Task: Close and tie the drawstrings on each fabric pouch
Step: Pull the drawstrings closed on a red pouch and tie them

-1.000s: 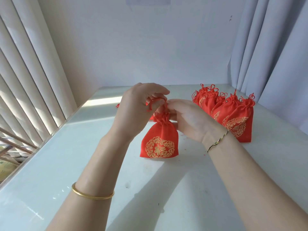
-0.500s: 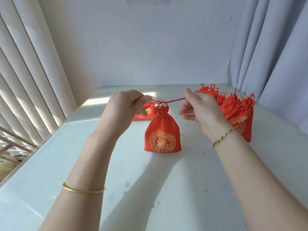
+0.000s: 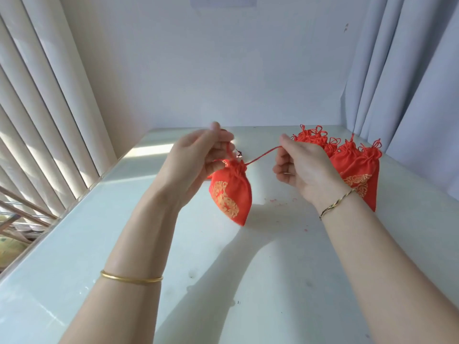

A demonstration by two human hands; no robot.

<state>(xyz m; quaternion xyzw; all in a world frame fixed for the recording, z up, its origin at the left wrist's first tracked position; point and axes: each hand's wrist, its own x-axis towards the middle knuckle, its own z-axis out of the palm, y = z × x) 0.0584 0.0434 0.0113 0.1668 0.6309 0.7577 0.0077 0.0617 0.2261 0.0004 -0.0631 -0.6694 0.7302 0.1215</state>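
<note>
Red pouch (image 3: 231, 194) held up by its cords between both hands, centre of frame.
Left hand (image 3: 198, 160): fingers curled, pinching one cord just above the pouch's gathered neck. Right hand (image 3: 300, 167): thumb and forefinger pinch the drawstring (image 3: 263, 156), which runs taut to the neck, other fingers curled. Pouch hangs tilted, just below-right of the left hand and left of the right hand, over the white table (image 3: 248, 269); corner contact unclear. Tied pouches (image 3: 355, 167) are bunched behind the right hand, centre right.
</note>
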